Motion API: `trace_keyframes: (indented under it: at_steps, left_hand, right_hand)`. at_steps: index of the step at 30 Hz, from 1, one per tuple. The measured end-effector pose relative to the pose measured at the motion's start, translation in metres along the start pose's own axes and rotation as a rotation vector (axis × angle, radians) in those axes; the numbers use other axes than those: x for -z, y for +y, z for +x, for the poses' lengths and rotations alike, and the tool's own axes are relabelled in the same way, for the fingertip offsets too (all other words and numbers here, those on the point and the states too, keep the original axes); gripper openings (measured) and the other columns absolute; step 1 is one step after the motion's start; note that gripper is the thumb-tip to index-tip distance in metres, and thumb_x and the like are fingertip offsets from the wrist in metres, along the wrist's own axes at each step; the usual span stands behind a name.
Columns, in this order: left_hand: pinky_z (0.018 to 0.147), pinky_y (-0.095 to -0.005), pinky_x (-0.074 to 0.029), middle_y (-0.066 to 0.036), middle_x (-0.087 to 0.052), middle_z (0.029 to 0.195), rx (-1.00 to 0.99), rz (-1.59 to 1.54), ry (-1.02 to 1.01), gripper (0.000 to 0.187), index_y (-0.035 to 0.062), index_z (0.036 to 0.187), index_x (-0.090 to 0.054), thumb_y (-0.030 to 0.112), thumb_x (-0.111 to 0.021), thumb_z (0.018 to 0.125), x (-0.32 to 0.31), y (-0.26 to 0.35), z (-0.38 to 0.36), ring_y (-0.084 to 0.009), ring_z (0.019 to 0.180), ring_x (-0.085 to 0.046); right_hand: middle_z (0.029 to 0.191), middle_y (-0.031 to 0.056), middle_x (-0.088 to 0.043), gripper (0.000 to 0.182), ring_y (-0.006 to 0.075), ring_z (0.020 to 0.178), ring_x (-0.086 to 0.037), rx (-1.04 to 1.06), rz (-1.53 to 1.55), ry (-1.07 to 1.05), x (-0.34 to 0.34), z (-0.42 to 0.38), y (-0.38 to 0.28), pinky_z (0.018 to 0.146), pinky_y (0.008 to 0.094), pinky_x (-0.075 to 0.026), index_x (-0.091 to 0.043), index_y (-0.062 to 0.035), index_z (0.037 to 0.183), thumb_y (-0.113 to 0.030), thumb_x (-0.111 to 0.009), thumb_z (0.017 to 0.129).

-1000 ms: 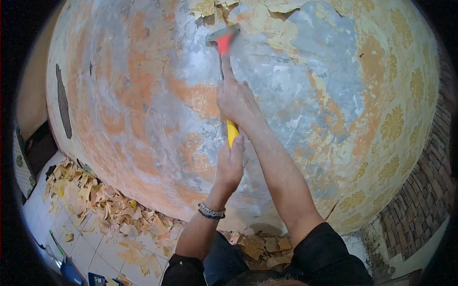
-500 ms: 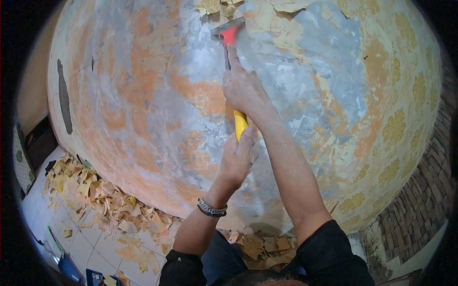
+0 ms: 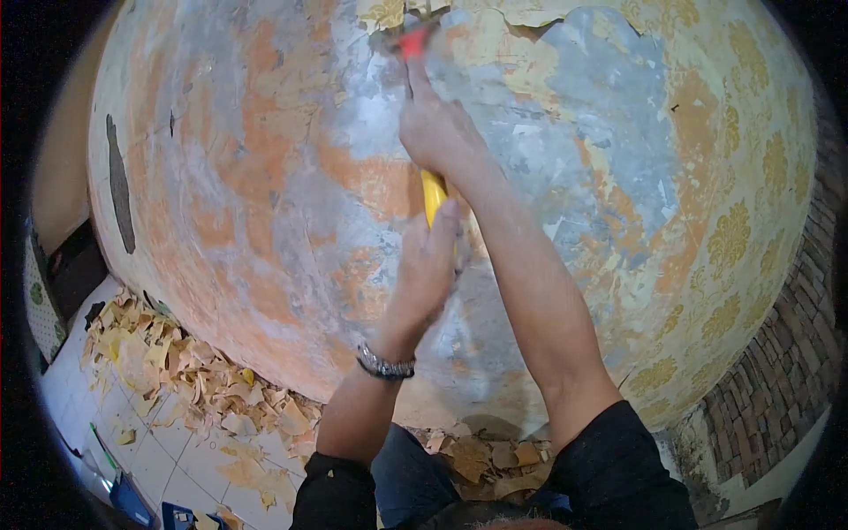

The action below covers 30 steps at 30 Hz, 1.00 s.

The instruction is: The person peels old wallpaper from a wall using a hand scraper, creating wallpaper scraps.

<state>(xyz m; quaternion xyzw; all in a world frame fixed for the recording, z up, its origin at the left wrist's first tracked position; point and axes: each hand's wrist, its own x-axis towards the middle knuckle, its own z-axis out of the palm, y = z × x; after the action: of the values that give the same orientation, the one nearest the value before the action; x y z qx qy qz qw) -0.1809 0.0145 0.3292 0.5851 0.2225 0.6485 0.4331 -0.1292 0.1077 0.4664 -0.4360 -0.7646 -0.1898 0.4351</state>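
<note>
Both my hands grip a long-handled scraper point(image 3: 433, 196) with a yellow handle and a red head. My right hand point(image 3: 437, 132) is closed round the upper shaft, its index finger stretched along it toward the head. Lower down, my left hand point(image 3: 426, 269) wraps the yellow grip. The scraper's head, blurred by motion, lies at the torn lower edge of yellow patterned wallpaper point(image 3: 382, 12) high on the wall. Around it the stripped wall point(image 3: 371, 185) shows grey and orange patches. The blade itself is hard to make out.
Peeled wallpaper scraps point(image 3: 194, 367) lie heaped on the white tiled floor point(image 3: 181, 490) along the wall's foot at left. More scraps point(image 3: 495, 459) lie below my arms. Patterned wallpaper point(image 3: 729, 238) covers the wall's right side, beside a brick-like surface point(image 3: 768, 380). A blue dustpan-like object point(image 3: 132, 503) sits lower left.
Both hands have pushed the scraper upward and slightly left. Its head has gone from bare wall just below the torn wallpaper edge up to that edge.
</note>
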Motion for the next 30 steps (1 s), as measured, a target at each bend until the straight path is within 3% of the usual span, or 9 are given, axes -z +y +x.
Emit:
trace_keyframes:
  at_steps: [5, 7, 13, 15, 16, 17, 21, 24, 30]
  left_hand:
    - [0.044, -0.0253, -0.033, 0.003, -0.045, 0.061, -0.319, 0.255, 0.054, 0.039, 0.0068, 0.080, -0.052, 0.040, -0.045, 0.099, 0.016, 0.004, 0.041, -0.0065, 0.050, -0.043]
    - [0.040, -0.0247, -0.031, 0.003, -0.046, 0.059, -0.099, 0.070, 0.085, 0.040, 0.0094, 0.079, -0.052, 0.044, -0.046, 0.098, 0.015, 0.037, 0.060, -0.0060, 0.047, -0.041]
    - [0.037, -0.0234, -0.028, 0.003, -0.046, 0.058, -0.078, 0.008, 0.018, 0.043, 0.0121, 0.077, -0.050, 0.050, -0.046, 0.097, 0.020, 0.036, 0.052, -0.0059, 0.043, -0.037]
    - [0.041, -0.0297, -0.033, -0.001, -0.047, 0.059, -0.099, 0.210, 0.062, 0.045, 0.0066, 0.081, -0.053, 0.045, -0.041, 0.100, 0.014, 0.010, 0.016, -0.0107, 0.048, -0.044]
    - [0.049, -0.0357, -0.037, -0.004, -0.048, 0.061, -0.366, 0.531, 0.094, 0.044, 0.0007, 0.089, -0.056, 0.040, -0.040, 0.101, 0.018, -0.027, 0.010, -0.0154, 0.055, -0.048]
    - [0.052, -0.0357, -0.037, -0.007, -0.048, 0.064, -0.122, 0.356, 0.067, 0.049, -0.0001, 0.085, -0.052, 0.044, -0.037, 0.101, 0.007, -0.035, -0.014, -0.0172, 0.060, -0.049]
    - [0.049, -0.0318, -0.035, -0.002, -0.047, 0.063, -0.011, 0.058, -0.107, 0.034, 0.0002, 0.095, -0.053, 0.031, -0.040, 0.102, -0.017, -0.079, -0.044, -0.0108, 0.056, -0.045]
    - [0.048, -0.0272, -0.035, 0.002, -0.047, 0.065, -0.194, 0.307, -0.053, 0.033, 0.0008, 0.096, -0.052, 0.031, -0.040, 0.102, -0.022, -0.062, -0.005, -0.0073, 0.054, -0.043]
    - [0.040, -0.0226, -0.030, 0.005, -0.041, 0.061, -0.058, 0.109, -0.101, 0.035, 0.0078, 0.093, -0.051, 0.038, -0.037, 0.102, -0.035, -0.045, -0.011, -0.0046, 0.046, -0.037]
  right_hand:
    - [0.105, 0.0337, -0.061, 0.073, 0.0500, 0.097, -0.060, -0.072, 0.118, 0.019, 0.017, 0.019, -0.018, 0.090, 0.0525, -0.044, -0.011, -0.0066, 0.150, -0.019, -0.045, 0.086]
    - [0.103, 0.0338, -0.062, 0.076, 0.0502, 0.095, -0.060, -0.001, 0.112, 0.137, 0.015, 0.062, -0.026, 0.087, 0.0529, -0.046, -0.008, -0.0069, 0.150, -0.018, -0.046, 0.086]
    - [0.103, 0.0337, -0.062, 0.074, 0.0499, 0.093, -0.061, -0.025, 0.095, 0.044, 0.016, 0.052, -0.034, 0.087, 0.0516, -0.047, -0.011, -0.0063, 0.149, -0.016, -0.046, 0.085]
    - [0.105, 0.0333, -0.062, 0.070, 0.0488, 0.088, -0.062, -0.049, 0.110, -0.019, 0.009, 0.003, -0.024, 0.084, 0.0521, -0.049, -0.015, -0.0041, 0.147, -0.015, -0.046, 0.086]
    - [0.102, 0.0335, -0.062, 0.067, 0.0491, 0.086, -0.063, -0.037, 0.034, -0.066, -0.009, -0.016, -0.007, 0.082, 0.0532, -0.049, -0.017, -0.0042, 0.147, -0.015, -0.046, 0.087]
    - [0.099, 0.0337, -0.063, 0.064, 0.0494, 0.084, -0.063, -0.027, -0.041, -0.114, -0.028, -0.037, 0.012, 0.081, 0.0543, -0.049, -0.019, -0.0042, 0.146, -0.015, -0.045, 0.088]
    - [0.104, 0.0330, -0.061, 0.064, 0.0519, 0.080, -0.061, -0.170, 0.059, -0.092, 0.007, -0.101, 0.024, 0.077, 0.0570, -0.049, -0.018, -0.0100, 0.148, -0.016, -0.044, 0.090]
    - [0.111, 0.0314, -0.060, 0.065, 0.0519, 0.085, -0.060, -0.256, 0.094, -0.065, 0.029, -0.070, 0.016, 0.082, 0.0566, -0.047, -0.015, -0.0140, 0.150, -0.018, -0.043, 0.091]
    - [0.108, 0.0295, -0.062, 0.068, 0.0529, 0.096, -0.057, -0.197, 0.073, 0.020, 0.029, -0.070, 0.033, 0.092, 0.0564, -0.041, -0.010, -0.0166, 0.151, -0.022, -0.042, 0.092]
